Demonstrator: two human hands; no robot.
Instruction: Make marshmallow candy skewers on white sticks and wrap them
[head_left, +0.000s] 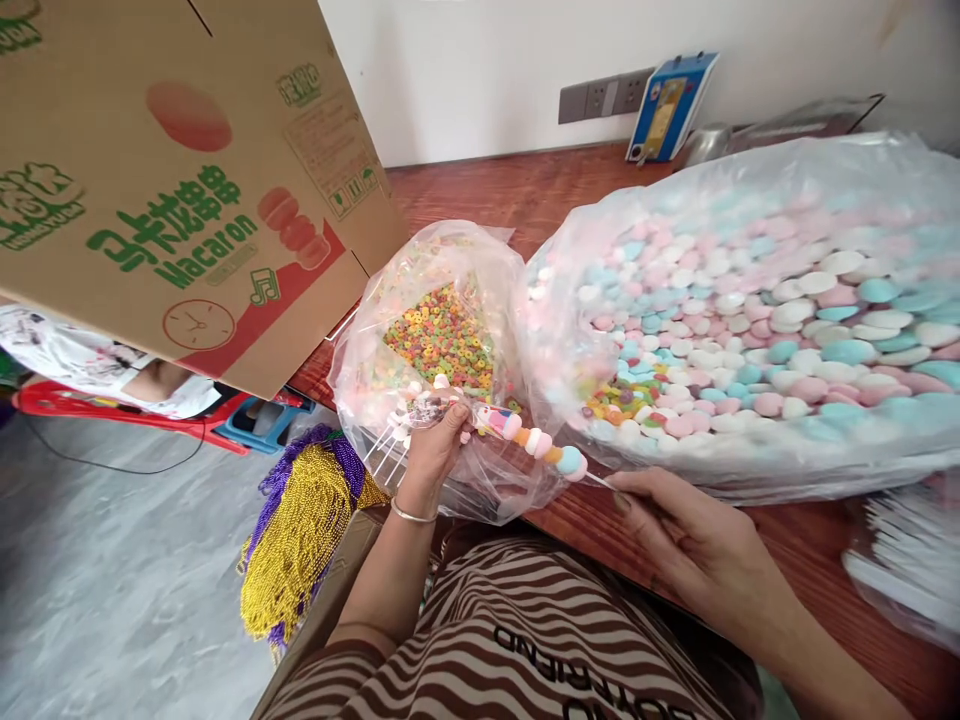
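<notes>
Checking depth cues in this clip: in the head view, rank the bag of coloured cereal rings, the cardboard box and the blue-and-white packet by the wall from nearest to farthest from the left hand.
From the left hand:
1. Bag of coloured cereal rings, just above it.
2. Cardboard box, upper left.
3. Blue-and-white packet, leaning on the back wall, upper right.

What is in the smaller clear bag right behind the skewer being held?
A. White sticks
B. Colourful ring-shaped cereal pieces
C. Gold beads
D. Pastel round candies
B: the smaller clear bag behind the skewer shows tiny multicoloured rings, while the pastel round candies fill the larger bag to its right.
</notes>
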